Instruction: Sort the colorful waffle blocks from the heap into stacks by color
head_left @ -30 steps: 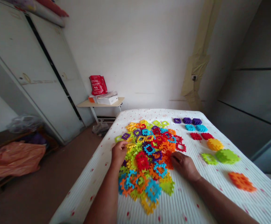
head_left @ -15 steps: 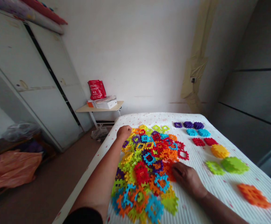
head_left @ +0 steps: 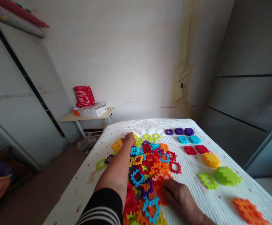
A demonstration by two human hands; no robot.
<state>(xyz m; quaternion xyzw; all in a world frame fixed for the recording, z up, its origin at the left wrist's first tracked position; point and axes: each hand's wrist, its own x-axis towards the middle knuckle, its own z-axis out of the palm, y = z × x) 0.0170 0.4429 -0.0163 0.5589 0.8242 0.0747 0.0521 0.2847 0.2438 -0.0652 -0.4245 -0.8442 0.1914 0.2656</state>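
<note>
A heap of coloured plastic waffle-block pieces lies on a white ribbed mattress. My left hand reaches across to the heap's far end, touching pieces beside a yellow one. My right hand rests at the near side on orange pieces. To the right lie sorted stacks: purple, blue, red, yellow, green and orange. My left forearm hides part of the heap.
A side table holds a red bag and a white box beyond the mattress. A pale wardrobe stands at left, with a brown floor beside the bed. A wall backs the far edge.
My left hand has moved from the heap's left side to its far end, and a striped sleeve has come into view. My right hand has moved slightly nearer. The view has turned left.
</note>
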